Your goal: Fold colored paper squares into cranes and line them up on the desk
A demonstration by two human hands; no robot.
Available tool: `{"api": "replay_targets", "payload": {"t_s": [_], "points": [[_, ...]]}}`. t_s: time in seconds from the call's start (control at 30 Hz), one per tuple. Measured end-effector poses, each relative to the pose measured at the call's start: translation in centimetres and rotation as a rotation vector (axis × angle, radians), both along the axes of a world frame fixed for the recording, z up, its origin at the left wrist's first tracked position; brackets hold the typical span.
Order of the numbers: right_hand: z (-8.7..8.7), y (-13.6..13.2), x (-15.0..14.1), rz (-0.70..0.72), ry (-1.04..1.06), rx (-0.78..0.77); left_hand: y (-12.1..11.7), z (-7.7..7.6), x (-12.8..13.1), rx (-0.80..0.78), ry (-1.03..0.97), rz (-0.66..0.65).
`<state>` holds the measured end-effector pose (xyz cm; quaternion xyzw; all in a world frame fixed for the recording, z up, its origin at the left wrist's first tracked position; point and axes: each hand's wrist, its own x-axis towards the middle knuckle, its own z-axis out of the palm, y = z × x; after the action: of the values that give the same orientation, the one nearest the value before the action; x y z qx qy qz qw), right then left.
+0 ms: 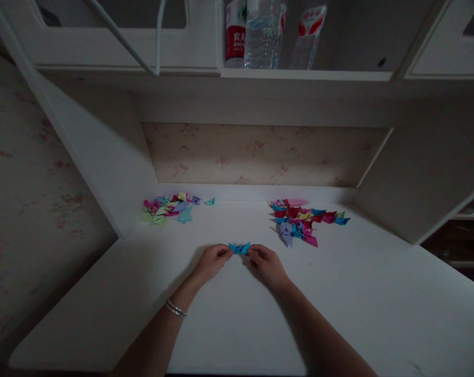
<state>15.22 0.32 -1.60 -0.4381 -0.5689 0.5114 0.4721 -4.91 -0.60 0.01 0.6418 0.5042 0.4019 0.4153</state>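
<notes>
A small blue folded-paper piece [239, 248], pointed at both ends, is stretched between my two hands above the white desk [237, 303]. My left hand [214, 260] pinches its left tip between thumb and fingers. At the other tip, my right hand [269, 264] has a like pinch on it. Beyond my left hand lies a loose pile of colourful folded papers [168, 207], mostly green, pink and purple. Another group of folded papers [300, 215], in red, blue, pink and lilac, lies beyond my right hand, set in rough rows.
A small teal folded paper [210, 201] lies apart near the back edge. Overhead, a cabinet shelf [305, 75] holds plastic bottles [262, 36], and a white cable [131, 50] hangs in front. Side panels [91, 152] bound the desk left and right.
</notes>
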Motion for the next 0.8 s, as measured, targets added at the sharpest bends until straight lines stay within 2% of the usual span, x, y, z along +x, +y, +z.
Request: {"api": "replay_targets", "payload": {"t_s": [0.13, 0.8], "points": [[0.43, -0.17, 0.05, 0.013, -0.047, 0.047, 0.13, -0.16, 0.03, 0.007, -0.025, -0.018], [0.93, -0.41, -0.17, -0.004, -0.083, 0.035, 0.08, 0.14, 0.14, -0.026, 0.005, -0.027]]}}
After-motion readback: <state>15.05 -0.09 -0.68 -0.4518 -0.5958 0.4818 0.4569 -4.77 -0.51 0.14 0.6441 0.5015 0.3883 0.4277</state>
